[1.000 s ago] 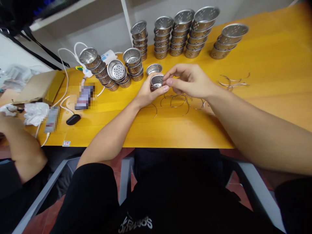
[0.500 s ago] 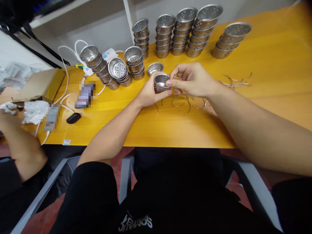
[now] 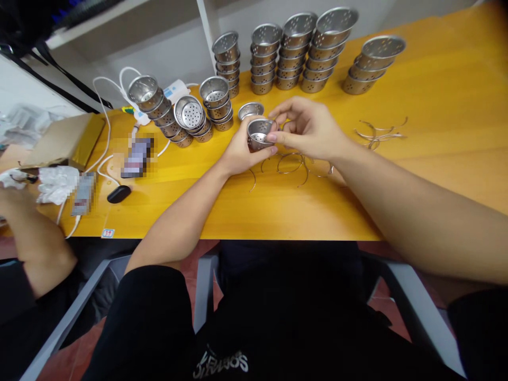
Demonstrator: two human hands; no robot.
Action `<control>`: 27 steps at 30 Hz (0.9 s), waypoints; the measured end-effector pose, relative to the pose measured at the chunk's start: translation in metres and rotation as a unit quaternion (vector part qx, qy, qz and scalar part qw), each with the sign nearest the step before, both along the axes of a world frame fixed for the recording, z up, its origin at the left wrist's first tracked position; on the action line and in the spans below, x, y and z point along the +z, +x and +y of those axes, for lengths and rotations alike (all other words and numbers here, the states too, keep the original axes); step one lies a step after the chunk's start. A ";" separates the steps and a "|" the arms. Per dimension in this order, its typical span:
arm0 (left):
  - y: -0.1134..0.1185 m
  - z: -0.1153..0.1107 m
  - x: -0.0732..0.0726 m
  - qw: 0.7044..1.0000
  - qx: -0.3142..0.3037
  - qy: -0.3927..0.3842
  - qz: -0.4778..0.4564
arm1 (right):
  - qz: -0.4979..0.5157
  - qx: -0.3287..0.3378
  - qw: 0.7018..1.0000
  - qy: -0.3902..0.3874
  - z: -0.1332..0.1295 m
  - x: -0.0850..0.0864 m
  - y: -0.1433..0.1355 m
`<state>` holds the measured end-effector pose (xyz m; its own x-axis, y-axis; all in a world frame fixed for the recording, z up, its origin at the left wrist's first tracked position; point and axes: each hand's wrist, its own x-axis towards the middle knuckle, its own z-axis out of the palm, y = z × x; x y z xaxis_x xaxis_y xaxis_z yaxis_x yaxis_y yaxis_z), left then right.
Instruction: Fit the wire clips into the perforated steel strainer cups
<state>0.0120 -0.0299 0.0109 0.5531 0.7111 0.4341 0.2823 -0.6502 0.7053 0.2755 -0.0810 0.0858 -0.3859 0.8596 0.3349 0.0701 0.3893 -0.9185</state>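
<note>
My left hand (image 3: 237, 152) is wrapped round a small perforated steel cup (image 3: 257, 138), tilted so its inside faces me. Against the cup's right rim, my right hand (image 3: 308, 128) has its thumb and fingers closed on what looks like a thin curved wire; most of it is hidden by the fingers. Just behind the left hand stands another perforated cup (image 3: 251, 109). Several loose curved wires (image 3: 291, 163) lie on the table below my hands. More wires (image 3: 379, 136) form a small pile to the right.
Stacks of perforated cups (image 3: 291, 62) line the back of the yellow table (image 3: 238, 217), with more stacks (image 3: 190, 116) at the left. A phone (image 3: 137, 157), a black oval case (image 3: 119, 194), white cables and a cardboard box (image 3: 65, 143) lie further left. Another person's arm (image 3: 35, 233) reaches in there.
The cup in my left hand has tilted slightly, showing more of its holed bottom. The right hand's upper fingers have lifted and opened out a little, while its thumb stays at the rim.
</note>
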 end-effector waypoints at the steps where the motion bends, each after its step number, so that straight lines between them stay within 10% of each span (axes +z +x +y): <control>1: -0.001 0.001 0.000 1.000 0.005 -0.005 0.001 | -0.016 -0.028 0.999 0.029 0.001 -0.003 0.000; 19: -0.010 0.025 -0.017 0.998 0.035 0.046 -0.020 | -0.186 -0.013 0.957 0.222 0.007 -0.011 0.009; 27: -0.002 -0.003 0.010 0.997 0.068 0.039 0.017 | -0.182 -0.007 0.967 0.177 0.006 -0.017 0.001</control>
<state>0.0098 -0.0327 0.0208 0.4695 0.7452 0.4736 0.3938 -0.6568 0.6431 0.2765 -0.0749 0.0687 -0.5224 0.7226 0.4526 0.3721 0.6708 -0.6415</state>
